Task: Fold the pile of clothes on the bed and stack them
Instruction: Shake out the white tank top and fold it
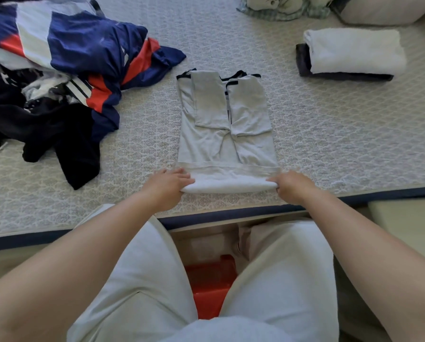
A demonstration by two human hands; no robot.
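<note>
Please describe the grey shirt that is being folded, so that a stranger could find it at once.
On the patterned bed, look at the middle near the front edge, between the unfolded pile and the folded stack. The grey shirt lies flat, sleeves folded inward. Only it has dark trim and both hands gripping its hem.

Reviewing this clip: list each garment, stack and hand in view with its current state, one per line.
Light grey shirt with dark trim: flat on the bed, sleeves folded in, near hem turned up.
Left hand: grips the hem's left corner.
Right hand: grips the hem's right corner.
Pile of navy, red, white and black clothes: unfolded, heaped.
White folded cloth: folded, stacked on a dark folded garment.
</note>
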